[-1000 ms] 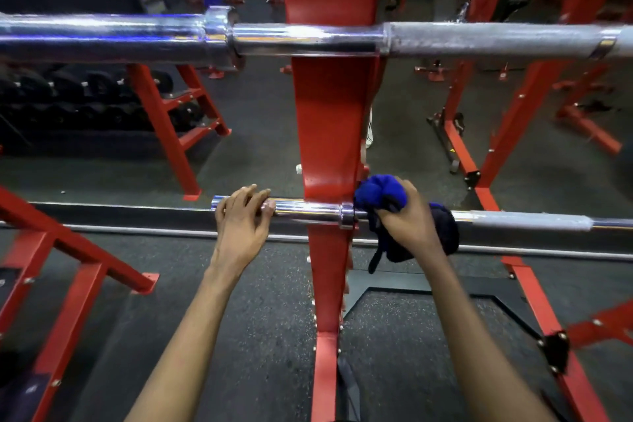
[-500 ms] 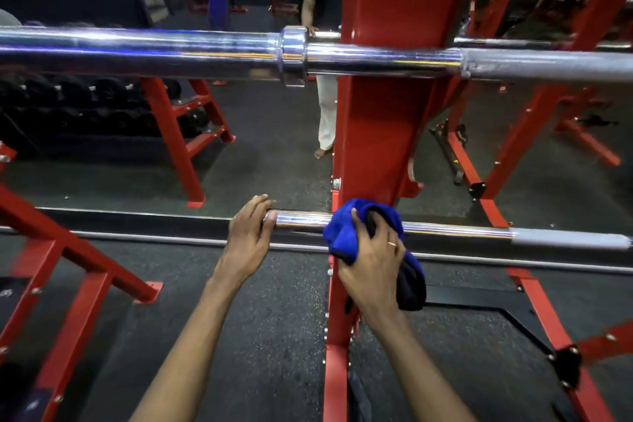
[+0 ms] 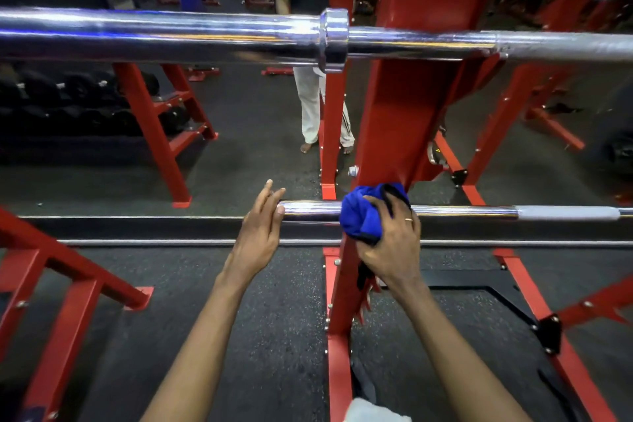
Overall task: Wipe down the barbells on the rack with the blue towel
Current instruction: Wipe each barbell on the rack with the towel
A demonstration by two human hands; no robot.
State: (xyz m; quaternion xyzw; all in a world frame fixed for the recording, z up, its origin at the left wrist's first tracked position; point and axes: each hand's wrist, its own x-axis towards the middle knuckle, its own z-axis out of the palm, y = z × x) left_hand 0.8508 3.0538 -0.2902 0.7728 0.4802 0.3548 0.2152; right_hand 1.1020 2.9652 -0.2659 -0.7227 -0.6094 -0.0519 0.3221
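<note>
Moved: my left hand [image 3: 258, 236] has slackened open at the slim chrome barbell [image 3: 462, 211] end.
Towel: my right hand [image 3: 394, 250] grasps the bunched blue towel [image 3: 359, 216] around it.
Axis: 9-to-3.

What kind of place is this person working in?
Most likely a gym's weight room. Chrome barbells lie across a red steel rack, rows of dark dumbbells sit on a red stand at the left, and the floor looks like black speckled rubber matting.

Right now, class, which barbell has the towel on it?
The lower barbell: the right hand grips the towel on it, and the left hand touches its end. The upper barbell is bare.
</note>
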